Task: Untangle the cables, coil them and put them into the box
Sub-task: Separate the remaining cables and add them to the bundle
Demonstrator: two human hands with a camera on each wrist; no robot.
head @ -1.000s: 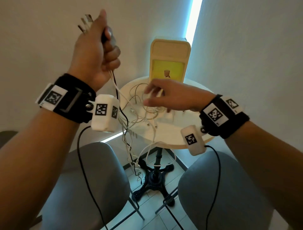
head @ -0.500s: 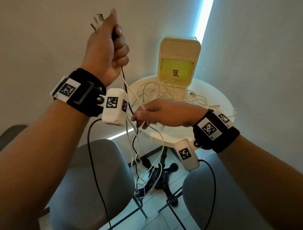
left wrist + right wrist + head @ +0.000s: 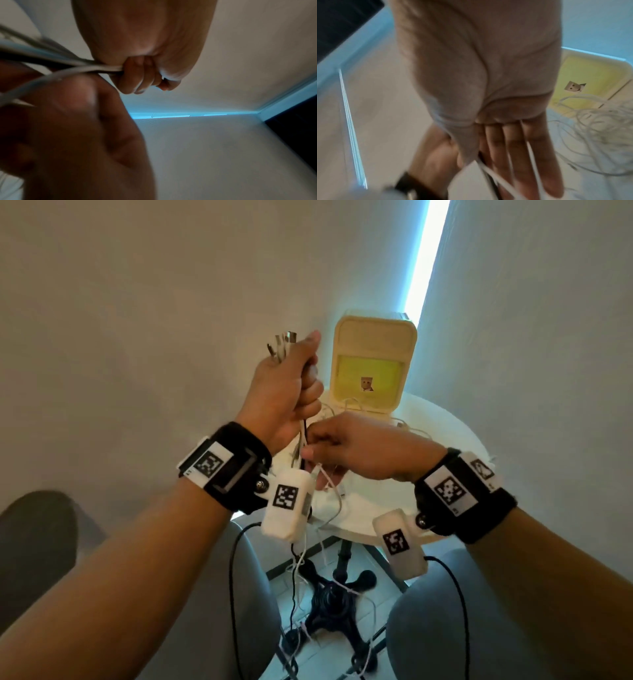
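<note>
Several cables (image 3: 305, 546) hang from the raised left hand (image 3: 286, 392), whose grip is a closed fist around the bundle, plug ends (image 3: 282, 345) protruding above. More cable lies tangled on the round surface (image 3: 455, 446) before the open box (image 3: 371, 364). The right hand (image 3: 356, 450) meets the strands just below the fist; the wrist view shows its fingers (image 3: 530, 155) extended with cable across them, thumb pressing. Recommended practice: keep the fist firm, slide the right hand downward along one strand, and ease knots apart without jerking.
</note>
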